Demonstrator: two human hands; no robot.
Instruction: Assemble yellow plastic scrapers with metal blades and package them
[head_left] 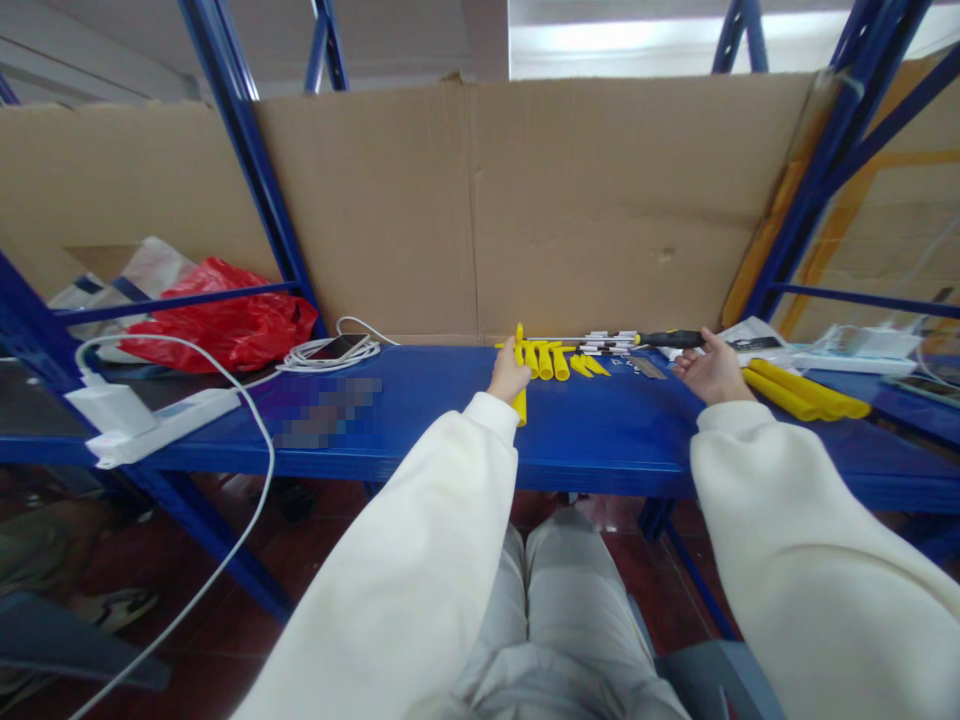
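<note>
My left hand is closed around a yellow plastic piece, upright, its ends showing above and below my fingers. Just right of it stand several similar yellow tubes and some small pointed yellow pieces. My right hand has its fingers curled at the butt end of a black-handled screwdriver. The screwdriver lies level, its thin shaft directed left toward the yellow pieces; where its tip ends is hidden. Black-and-white striped strips and small metal parts lie between my hands.
Larger yellow tubes lie right of my right hand on the blue table. At left are a power strip, coiled white cable and red plastic bag. Cardboard walls off the back between blue posts.
</note>
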